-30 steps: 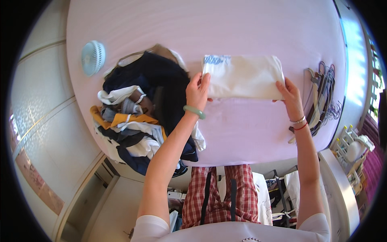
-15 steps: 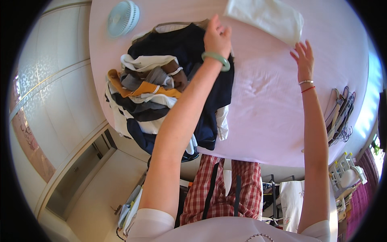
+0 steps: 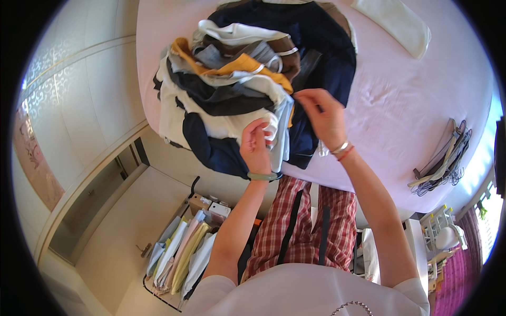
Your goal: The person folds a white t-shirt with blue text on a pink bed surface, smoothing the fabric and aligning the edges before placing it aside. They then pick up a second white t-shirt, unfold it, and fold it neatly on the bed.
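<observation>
A heap of clothes lies on the pink bed sheet, with a dark navy garment [image 3: 327, 37], a mustard garment [image 3: 226, 67], a dark grey garment [image 3: 211, 95] and white garments [image 3: 211, 124] bunched together. My left hand [image 3: 256, 145], with a green bangle at its wrist, is over the near side of the heap, at the white and pale blue cloth. Its fingers are loosely curved, with no clear grip. Stretched toward the mustard garment's right end, the fingers of my right hand [image 3: 324, 118] are at its edge; their tips are slightly blurred.
A folded white cloth [image 3: 398, 23] lies at the bed's far right. Several hangers [image 3: 443, 158] are bunched near the right edge of the pink sheet [image 3: 390, 116]. Below the bed, at left, a rack [image 3: 179, 258] holds folded fabrics. A pale cabinet [image 3: 84, 79] stands at the left.
Both hands have come back toward me, from the far side of the heap and beside the white cloth to the heap's near right side. The view has shifted; the fan has left it.
</observation>
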`<move>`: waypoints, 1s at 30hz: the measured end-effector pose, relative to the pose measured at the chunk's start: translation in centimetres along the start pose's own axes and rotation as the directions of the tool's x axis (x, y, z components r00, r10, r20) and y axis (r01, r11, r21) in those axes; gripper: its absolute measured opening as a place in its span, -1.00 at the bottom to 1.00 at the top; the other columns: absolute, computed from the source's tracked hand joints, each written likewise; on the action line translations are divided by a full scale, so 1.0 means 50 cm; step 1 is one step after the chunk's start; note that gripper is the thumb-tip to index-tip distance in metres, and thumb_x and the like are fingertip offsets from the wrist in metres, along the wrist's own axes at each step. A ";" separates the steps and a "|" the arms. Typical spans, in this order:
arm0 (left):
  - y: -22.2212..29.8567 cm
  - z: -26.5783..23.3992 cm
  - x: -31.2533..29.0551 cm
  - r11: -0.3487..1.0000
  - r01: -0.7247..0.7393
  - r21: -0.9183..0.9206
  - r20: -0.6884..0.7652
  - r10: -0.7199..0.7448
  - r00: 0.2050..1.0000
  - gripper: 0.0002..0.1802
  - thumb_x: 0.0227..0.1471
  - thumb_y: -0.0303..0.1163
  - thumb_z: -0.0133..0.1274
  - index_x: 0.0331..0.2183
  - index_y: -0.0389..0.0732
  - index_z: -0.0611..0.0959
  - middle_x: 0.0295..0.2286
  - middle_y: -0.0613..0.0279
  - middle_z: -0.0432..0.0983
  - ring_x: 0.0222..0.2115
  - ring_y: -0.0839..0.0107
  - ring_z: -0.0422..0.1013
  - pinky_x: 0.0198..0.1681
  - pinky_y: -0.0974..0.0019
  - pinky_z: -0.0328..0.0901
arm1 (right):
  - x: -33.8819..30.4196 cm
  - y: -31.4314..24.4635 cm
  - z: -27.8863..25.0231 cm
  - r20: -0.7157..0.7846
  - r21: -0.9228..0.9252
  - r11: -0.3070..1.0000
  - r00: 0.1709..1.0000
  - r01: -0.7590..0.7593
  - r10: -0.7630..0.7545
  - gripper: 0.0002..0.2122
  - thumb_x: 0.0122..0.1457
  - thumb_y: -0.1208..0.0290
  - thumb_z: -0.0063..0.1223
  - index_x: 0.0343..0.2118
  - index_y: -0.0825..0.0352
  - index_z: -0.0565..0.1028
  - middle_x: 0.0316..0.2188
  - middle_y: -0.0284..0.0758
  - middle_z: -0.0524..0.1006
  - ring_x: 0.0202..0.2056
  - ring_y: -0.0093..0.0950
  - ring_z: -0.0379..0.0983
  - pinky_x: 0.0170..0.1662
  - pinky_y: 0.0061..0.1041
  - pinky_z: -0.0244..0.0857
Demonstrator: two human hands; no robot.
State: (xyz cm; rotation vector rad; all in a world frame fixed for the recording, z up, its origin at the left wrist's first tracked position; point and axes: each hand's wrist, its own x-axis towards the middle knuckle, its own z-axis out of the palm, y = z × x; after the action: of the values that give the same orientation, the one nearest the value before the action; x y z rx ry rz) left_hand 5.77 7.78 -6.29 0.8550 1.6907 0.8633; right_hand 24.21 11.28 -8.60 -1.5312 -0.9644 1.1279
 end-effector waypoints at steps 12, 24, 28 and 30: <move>-0.249 -0.321 -0.036 0.912 0.331 0.241 -0.720 -0.061 0.691 -0.19 -0.12 -0.27 0.33 0.12 -0.24 0.32 0.08 0.14 0.23 0.01 0.28 0.25 0.06 0.22 0.20 | -0.063 0.063 0.162 0.359 -0.476 0.840 0.930 0.259 -0.083 -0.81 -0.01 0.38 0.17 -0.28 0.16 0.53 -0.23 -0.41 0.43 -0.13 -0.35 0.34 -0.09 -0.32 0.20; -0.107 -0.353 -0.025 0.951 0.237 -0.198 -0.437 -0.302 0.847 -0.38 0.12 -0.03 0.04 -0.04 -0.43 0.49 -0.12 0.09 0.50 -0.19 0.32 0.46 -0.10 0.29 0.37 | -0.076 0.018 0.178 0.234 -0.360 0.932 0.971 0.050 0.039 -0.93 0.08 0.43 0.08 -0.39 0.27 0.52 -0.32 -0.30 0.51 -0.18 -0.26 0.38 -0.11 -0.34 0.26; 0.015 -0.349 0.014 0.891 0.166 -0.422 -0.262 -0.296 0.919 -0.37 0.13 -0.02 0.02 -0.04 -0.42 0.49 -0.11 0.04 0.48 -0.16 0.26 0.47 -0.10 0.24 0.40 | -0.080 -0.010 0.166 0.362 -0.511 0.799 0.923 0.316 -0.133 -0.81 0.05 0.41 0.12 -0.24 0.23 0.49 -0.26 -0.29 0.48 -0.15 -0.27 0.37 -0.07 -0.35 0.24; 0.068 -0.340 0.035 0.874 0.179 -0.451 -0.205 -0.297 0.933 -0.39 0.13 -0.02 0.01 -0.02 -0.38 0.48 -0.09 0.05 0.47 -0.14 0.25 0.46 -0.08 0.22 0.40 | -0.093 0.001 0.169 0.409 -0.656 0.596 0.882 0.463 -0.235 -0.77 0.03 0.40 0.14 -0.21 0.21 0.48 -0.25 -0.29 0.47 -0.14 -0.28 0.37 -0.05 -0.37 0.22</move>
State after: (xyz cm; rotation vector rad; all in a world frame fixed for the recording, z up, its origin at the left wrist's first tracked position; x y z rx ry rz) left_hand -10.52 8.52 -0.18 0.2269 1.6988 1.1572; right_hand 14.84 8.90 -8.60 -1.6853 -2.0279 0.6733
